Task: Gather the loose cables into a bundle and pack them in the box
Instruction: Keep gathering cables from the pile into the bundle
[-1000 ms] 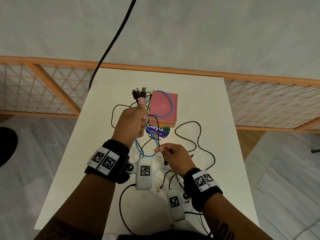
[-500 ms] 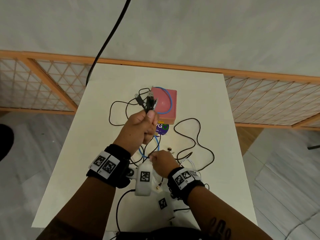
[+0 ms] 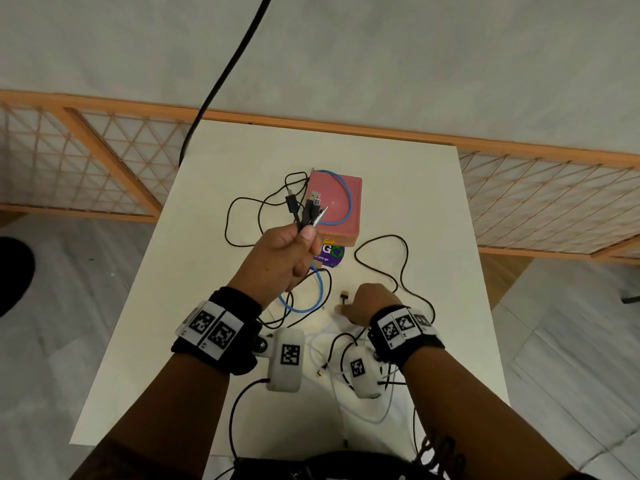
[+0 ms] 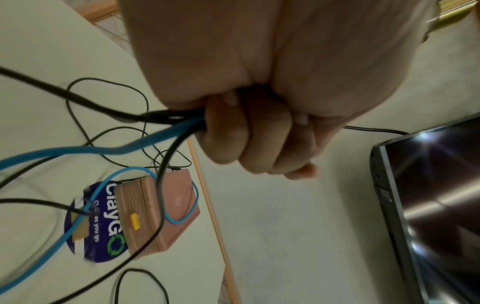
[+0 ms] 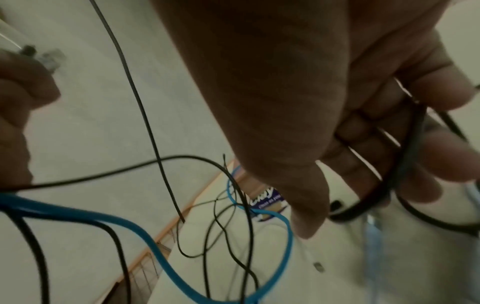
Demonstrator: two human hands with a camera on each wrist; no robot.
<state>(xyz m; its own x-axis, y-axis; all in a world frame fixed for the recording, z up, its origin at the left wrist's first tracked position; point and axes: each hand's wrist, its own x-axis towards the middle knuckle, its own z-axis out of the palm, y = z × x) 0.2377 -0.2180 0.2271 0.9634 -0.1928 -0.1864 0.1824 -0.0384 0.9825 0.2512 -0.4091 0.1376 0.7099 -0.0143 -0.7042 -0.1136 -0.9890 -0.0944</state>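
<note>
From the head view, the left hand (image 3: 282, 252) is raised over the white table (image 3: 398, 188) in a tight fist around a bunch of cable ends (image 3: 306, 209), the plugs sticking up past the thumb in front of the pink box (image 3: 337, 206). The box sits closed at the far middle of the table, with a loop of the blue cable (image 3: 318, 292) lying across its lid and more blue cord curling on the table below the fist. A purple sticker (image 3: 330, 254) shows just in front of the box. The right hand (image 3: 369, 303) is low on the table, palm down, among the black cables (image 3: 394, 268) that loop off to the right; a small brown plug (image 3: 344, 297) lies just beside its fingers. From here I cannot tell what that hand holds.

The left wrist view looks up at the left hand (image 4: 259, 127), fingers curled hard around the blue cable (image 4: 145, 142) and several black cables (image 4: 98, 105) that fan out towards the table. Below them sits the pink box (image 4: 166, 211), closed, a yellow latch (image 4: 135, 221) on its front, standing partly on the purple sticker (image 4: 103, 226). A dark screen (image 4: 428, 205) is at the right edge.

The right wrist view is blurred. The right hand (image 5: 324, 123) has its fingers (image 5: 446, 160) loosely curled round a black cable (image 5: 405, 164) that runs across the palm. The blue cable (image 5: 155, 246) and thin black cords hang in loops above the table edge, and the left hand (image 5: 18, 113) is at the far left.
</note>
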